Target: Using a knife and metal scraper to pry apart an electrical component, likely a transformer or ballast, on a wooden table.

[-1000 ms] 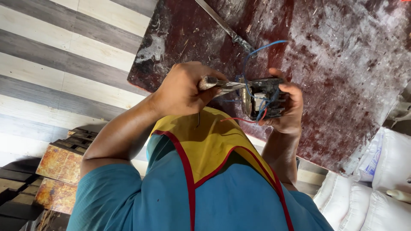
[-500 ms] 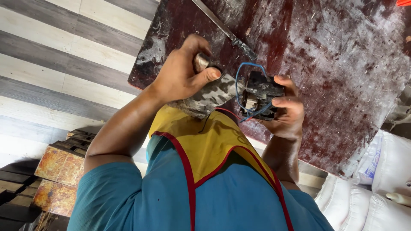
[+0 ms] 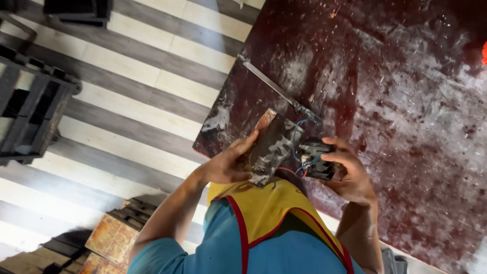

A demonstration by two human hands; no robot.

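**Both hands busy over the scarred red table**

Up close, the left hand holds a flat, mottled grey-and-white plate by its near edge, fingers stretched along the side and thumb tucked beneath, so the grasp is loose rather than clenched. One corner of the plate, past the fingertips, shows a rusty orange patch.

Just beyond that plate, the right hand is curled around a small dark electrical part, its fingers wrapped over the top and closed on it. Thin blue and red wires loop between the part and the plate, running through the gap between the two hands.

A long flat metal strip lies on the dark red, paint-flecked table just past the fingertips of both hands, angled away from them. No labels or packages can be made out; a sliver of something orange shows at the far right edge, well apart from the right hand.

Below the left wrist, rust-coloured tiles lie on the striped grey floor, and a black slatted crate sits well off to the left.
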